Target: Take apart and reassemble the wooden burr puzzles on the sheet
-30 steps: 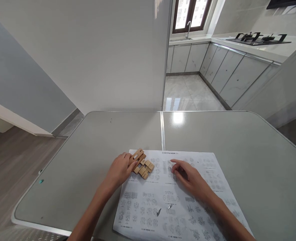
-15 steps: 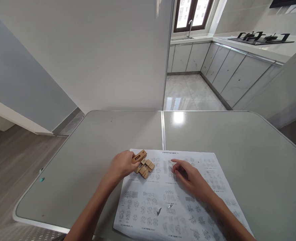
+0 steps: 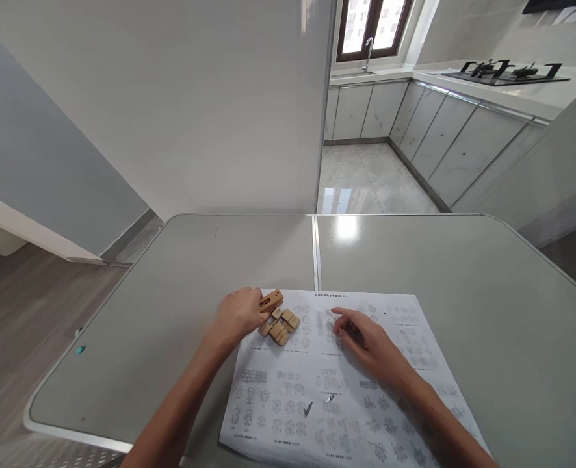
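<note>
My left hand (image 3: 242, 314) is closed on a wooden puzzle piece (image 3: 271, 300), a notched stick with a dark slot and a "2" on its end. Right beside and below that hand, a cluster of interlocked wooden puzzle pieces (image 3: 279, 326) lies on the printed sheet (image 3: 312, 364). Whether the held stick touches the cluster, I cannot tell. Over the right half of the sheet rests my right hand (image 3: 366, 335), palm down, index finger stretched out and the other fingers loosely bent, with nothing visible in it. Small line drawings in rows cover the paper.
The sheet lies on a grey table (image 3: 122, 338) with a metal seam (image 3: 316, 253) across its middle. Near the left edge is a small teal object (image 3: 80, 349). Two small dark grey marks or scraps (image 3: 308, 409) show on the paper. A white wall stands behind the table.
My left hand has shifted slightly up and away from the cluster with the wooden stick, so more of the cluster's lower left shows. My right hand has stayed in place.
</note>
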The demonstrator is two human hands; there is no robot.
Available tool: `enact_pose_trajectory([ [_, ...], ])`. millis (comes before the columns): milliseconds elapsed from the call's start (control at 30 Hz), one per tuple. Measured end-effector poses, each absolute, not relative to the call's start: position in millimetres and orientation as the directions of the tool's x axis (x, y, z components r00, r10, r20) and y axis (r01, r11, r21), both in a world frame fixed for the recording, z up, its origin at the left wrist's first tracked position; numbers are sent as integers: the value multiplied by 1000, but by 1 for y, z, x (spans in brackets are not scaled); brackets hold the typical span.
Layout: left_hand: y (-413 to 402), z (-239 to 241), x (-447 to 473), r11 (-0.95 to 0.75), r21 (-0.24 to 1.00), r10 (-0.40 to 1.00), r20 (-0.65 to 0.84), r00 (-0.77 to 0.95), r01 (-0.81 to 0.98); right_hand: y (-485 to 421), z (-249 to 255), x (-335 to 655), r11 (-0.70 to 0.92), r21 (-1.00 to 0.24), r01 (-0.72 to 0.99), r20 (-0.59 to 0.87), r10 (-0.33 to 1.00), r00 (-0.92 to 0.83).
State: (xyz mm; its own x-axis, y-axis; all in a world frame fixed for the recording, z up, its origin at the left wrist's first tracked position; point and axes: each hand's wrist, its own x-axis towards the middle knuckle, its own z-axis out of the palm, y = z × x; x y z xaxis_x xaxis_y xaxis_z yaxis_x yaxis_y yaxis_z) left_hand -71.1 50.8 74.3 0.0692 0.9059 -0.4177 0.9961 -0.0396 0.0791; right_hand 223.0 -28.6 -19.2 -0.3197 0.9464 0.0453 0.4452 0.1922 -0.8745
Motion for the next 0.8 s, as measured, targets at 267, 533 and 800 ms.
enact_pose_trajectory([
  [267, 17, 78, -66, -301, 187, 946, -63, 317, 935, -29, -16, 222, 187, -867, 463, 38, 949, -312],
  [533, -35, 36, -55, -344, 240, 937, 19, 350, 908, -27, -20, 223, 206, -870, 449, 66, 949, -308],
  [800, -46, 20, -32, -362, 438, 931, 118, 346, 823, -27, -19, 223, 219, -865, 451, 78, 947, -311],
])
